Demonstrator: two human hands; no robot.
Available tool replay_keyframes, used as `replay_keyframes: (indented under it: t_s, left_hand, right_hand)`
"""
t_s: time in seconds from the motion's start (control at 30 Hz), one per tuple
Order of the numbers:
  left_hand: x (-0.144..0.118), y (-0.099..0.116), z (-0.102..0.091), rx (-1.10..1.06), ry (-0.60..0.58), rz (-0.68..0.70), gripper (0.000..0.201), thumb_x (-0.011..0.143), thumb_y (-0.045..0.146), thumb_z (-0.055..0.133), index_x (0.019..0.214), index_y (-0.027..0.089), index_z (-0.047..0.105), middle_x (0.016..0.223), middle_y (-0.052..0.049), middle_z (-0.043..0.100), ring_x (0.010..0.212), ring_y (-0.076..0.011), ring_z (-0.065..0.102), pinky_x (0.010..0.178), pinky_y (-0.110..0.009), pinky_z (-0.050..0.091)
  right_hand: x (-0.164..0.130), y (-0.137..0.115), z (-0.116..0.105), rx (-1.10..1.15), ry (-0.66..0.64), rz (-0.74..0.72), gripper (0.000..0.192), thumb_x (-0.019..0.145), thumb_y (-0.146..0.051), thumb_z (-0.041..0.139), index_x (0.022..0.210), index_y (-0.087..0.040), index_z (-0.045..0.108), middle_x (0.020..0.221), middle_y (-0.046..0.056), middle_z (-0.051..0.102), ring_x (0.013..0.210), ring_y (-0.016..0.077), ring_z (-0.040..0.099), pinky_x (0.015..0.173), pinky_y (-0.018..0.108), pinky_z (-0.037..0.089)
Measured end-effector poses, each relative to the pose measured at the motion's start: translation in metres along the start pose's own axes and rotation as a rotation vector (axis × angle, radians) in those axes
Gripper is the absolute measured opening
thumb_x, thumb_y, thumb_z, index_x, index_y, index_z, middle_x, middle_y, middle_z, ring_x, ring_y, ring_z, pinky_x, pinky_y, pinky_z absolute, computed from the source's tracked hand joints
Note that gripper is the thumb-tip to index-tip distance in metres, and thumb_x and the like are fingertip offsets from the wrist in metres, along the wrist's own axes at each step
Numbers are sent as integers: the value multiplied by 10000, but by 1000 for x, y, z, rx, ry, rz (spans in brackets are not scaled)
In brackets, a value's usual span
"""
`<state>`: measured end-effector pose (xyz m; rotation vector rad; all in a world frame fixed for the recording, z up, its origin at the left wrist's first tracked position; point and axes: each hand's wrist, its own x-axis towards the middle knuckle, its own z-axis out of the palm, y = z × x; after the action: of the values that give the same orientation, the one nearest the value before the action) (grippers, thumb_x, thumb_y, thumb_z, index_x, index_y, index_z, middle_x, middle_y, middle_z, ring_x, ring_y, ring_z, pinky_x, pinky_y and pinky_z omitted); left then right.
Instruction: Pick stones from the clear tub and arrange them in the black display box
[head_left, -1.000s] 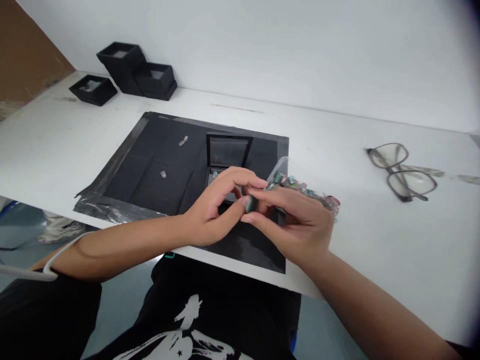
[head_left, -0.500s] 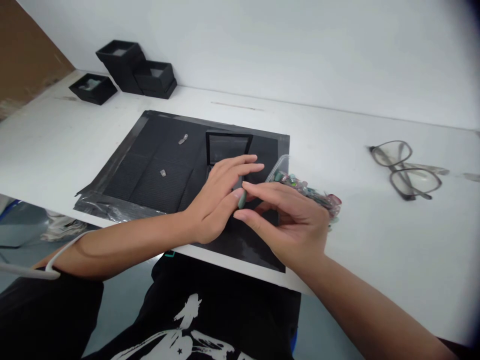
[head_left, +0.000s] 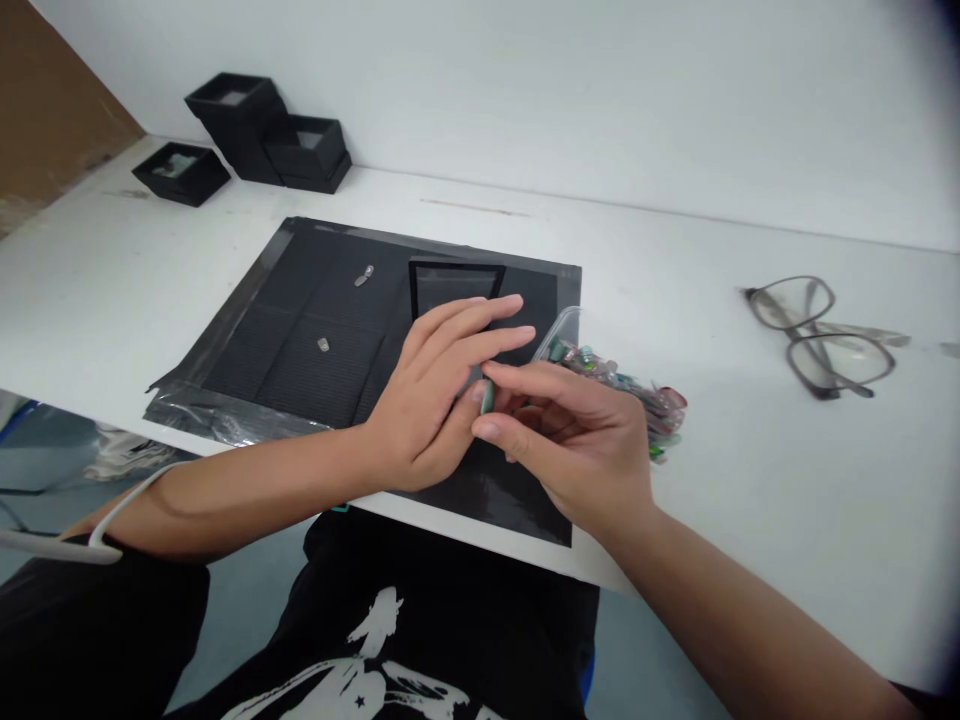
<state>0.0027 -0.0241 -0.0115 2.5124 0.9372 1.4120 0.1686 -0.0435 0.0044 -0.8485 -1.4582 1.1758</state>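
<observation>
Green pc (head_left: 487, 397) was btwn L hand (head_left: 431, 395) & R hand (head_left: 581, 435), long axis approx near-far. R thumb + index pinched it; L fingers extended, thumb tip touched its left side; neither nearer.

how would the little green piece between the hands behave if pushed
The green piece looks small beside the fingers, so probably light. Its shiny surface may make it slippery, and it seems stiff, with a smooth curved outline.

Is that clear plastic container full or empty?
The container isn't empty: small colourful pieces are heaped in it. How full, I cannot tell; the right hand hides part.
</observation>
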Motion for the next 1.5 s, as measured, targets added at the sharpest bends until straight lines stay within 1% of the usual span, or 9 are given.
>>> replay_keyframes:
  t_s: [0.13,0.27,0.4,0.53,0.7,0.83,0.97,1.27,1.5]
  left_hand:
    - [1,1,3,-45,4,23,417,1010,325,297,1394,227,431,1425,-93,534,1368,-232,448,1146,-490,362]
    - [3,4,3,-85,-15,37,425,1009,352,292,1383,218,445,1423,-99,540,1346,-244,475,1123,-500,399]
    - [5,7,1,-48,-51,-4,408,994,331,329,1357,211,470,1406,-109,555,1340,-249,490,1134,-501,397]
    - [3,6,0,7,-92,25,437,1000,333,290,1333,143,501,1391,-142,566,1331,-257,499,1138,-493,383]
    - [1,6,-3,79,-163,-74,465,971,415,323,1261,162,585,1364,-110,602,1320,-302,488,1124,-506,351]
    - [3,6,-6,77,-154,-90,413,936,415,388,1182,184,626,1307,-97,643,1267,-296,528,1090,-488,364]
    - [5,5,-7,23,-195,-77,331,934,387,400,1073,196,631,1217,-84,688,1183,-265,587,1056,-457,381]
    - [4,1,-4,-131,-284,-35,398,931,431,326,1141,180,554,1196,-114,675,1116,-261,615,1041,-466,369]
    - [3,3,0,-135,-390,-116,350,931,354,268,1053,186,550,1083,-88,672,1036,-249,616,1019,-473,367]
  right_hand:
    - [1,0,4,108,26,11,273,682,-126,836,915,-240,753,661,-50,670,524,88,584,433,219,503]
    - [1,-2,6,175,19,79,223,659,-172,861,805,-214,699,609,-63,642,446,84,579,384,204,511]
    - [0,-3,6,226,6,108,181,726,-180,817,834,-214,675,602,-72,654,405,82,593,379,188,531]
    - [-2,-2,6,295,2,133,110,809,-207,753,820,-206,644,586,-67,654,406,87,602,376,187,543]
    - [-1,-2,4,410,-93,271,215,856,-332,716,773,-203,566,551,-79,613,359,70,543,319,172,505]
    - [1,-3,1,454,-142,340,247,876,-324,694,763,-207,509,528,-100,578,330,56,504,288,148,452]
    - [1,-3,-1,465,-157,355,279,876,-317,694,748,-215,468,514,-108,559,324,52,480,275,142,426]
    - [-3,-1,2,357,-136,317,290,827,-323,749,734,-206,500,485,-84,565,317,46,451,289,139,355]
    - [-4,8,8,275,-46,286,247,850,-338,721,794,-210,518,526,-89,558,345,49,455,308,158,378]
